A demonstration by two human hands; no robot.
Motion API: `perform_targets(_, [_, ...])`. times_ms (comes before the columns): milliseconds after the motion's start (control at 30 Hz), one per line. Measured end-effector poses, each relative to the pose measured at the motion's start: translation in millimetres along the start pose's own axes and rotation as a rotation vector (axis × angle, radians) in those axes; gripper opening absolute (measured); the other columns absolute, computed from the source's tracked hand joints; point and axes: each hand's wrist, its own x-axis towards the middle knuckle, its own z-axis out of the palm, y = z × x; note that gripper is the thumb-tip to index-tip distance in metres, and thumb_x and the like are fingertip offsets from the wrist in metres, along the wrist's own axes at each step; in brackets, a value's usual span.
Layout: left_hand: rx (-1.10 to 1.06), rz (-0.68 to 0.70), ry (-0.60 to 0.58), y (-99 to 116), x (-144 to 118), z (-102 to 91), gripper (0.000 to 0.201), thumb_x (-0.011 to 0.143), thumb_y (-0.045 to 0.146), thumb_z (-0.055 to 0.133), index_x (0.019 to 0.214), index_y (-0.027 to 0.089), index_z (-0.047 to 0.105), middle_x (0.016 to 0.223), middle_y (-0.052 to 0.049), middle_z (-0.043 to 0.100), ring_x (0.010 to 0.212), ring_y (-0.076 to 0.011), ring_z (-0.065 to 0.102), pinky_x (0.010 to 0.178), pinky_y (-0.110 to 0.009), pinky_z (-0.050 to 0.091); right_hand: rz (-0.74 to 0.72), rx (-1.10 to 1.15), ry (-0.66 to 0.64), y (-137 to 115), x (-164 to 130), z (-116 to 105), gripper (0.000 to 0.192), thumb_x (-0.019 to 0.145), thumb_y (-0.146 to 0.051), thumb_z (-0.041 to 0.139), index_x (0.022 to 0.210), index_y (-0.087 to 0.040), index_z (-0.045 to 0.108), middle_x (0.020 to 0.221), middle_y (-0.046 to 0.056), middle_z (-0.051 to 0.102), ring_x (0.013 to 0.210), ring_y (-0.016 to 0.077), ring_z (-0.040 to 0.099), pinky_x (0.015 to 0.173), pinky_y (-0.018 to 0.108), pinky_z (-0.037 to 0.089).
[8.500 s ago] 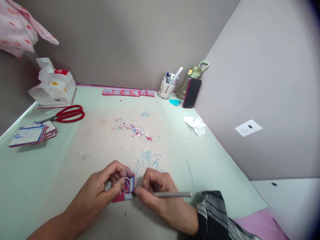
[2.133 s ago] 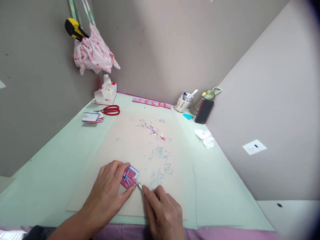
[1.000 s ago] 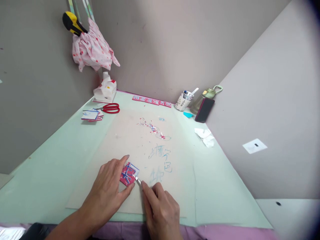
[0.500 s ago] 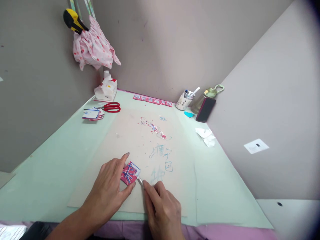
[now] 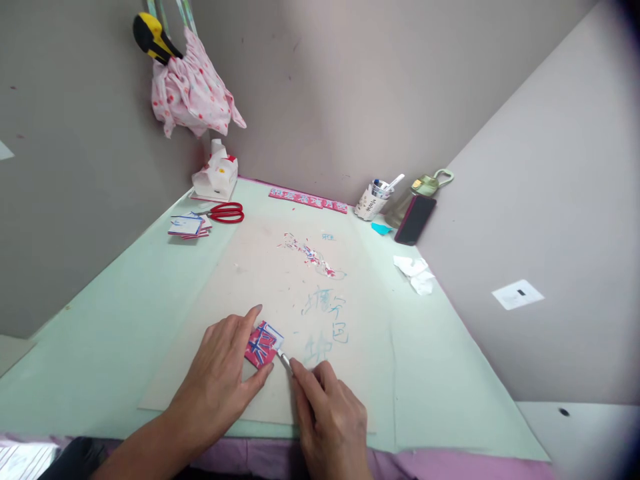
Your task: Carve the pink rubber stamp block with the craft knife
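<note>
A small square piece (image 5: 261, 346), pinkish red with a blue-outlined character and a white patch at its upper right, lies flat on the pale board. My left hand (image 5: 223, 360) grips it by its edges between thumb and fingers. In my right hand (image 5: 331, 413) is a thin, silvery pen-like carving knife (image 5: 284, 359), its tip touching the right side of the piece, by the white patch. Red, white and blue shavings (image 5: 313, 255) are heaped farther up the board.
Blue handwriting marks the board (image 5: 200, 333). Red scissors (image 5: 226, 213) lie beside stacked squares (image 5: 186, 225) at the left. Carved strips (image 5: 307, 199) line the back wall. A pen cup (image 5: 373, 200), bottle (image 5: 399, 212), phone (image 5: 416, 220) and crumpled tissue (image 5: 415, 273) stand or lie at the right.
The whole view has shifted slightly. My left hand keeps its grip on the square piece, and the knife tip stays at its right side, with only a slight shift.
</note>
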Motion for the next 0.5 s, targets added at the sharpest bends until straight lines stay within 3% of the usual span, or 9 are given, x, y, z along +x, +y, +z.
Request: perform_targets(500, [0.033,0.019,-0.011,0.6,1.6,-1.5,0.067,0.094,0.024,0.062,0.151,0.019,0.026,0.111,-0.01,0.058,0.1,-0.0308,0.06,0.092,-0.048,0.048,0.069,0.017,0.008,0.3,-6.0,6.6,0.039,0.112,-0.025,0.034,0.12,-0.022,0.072,0.077,0.003,0.063,0.054,0.0146,0.057,0.055,0.027,0.041])
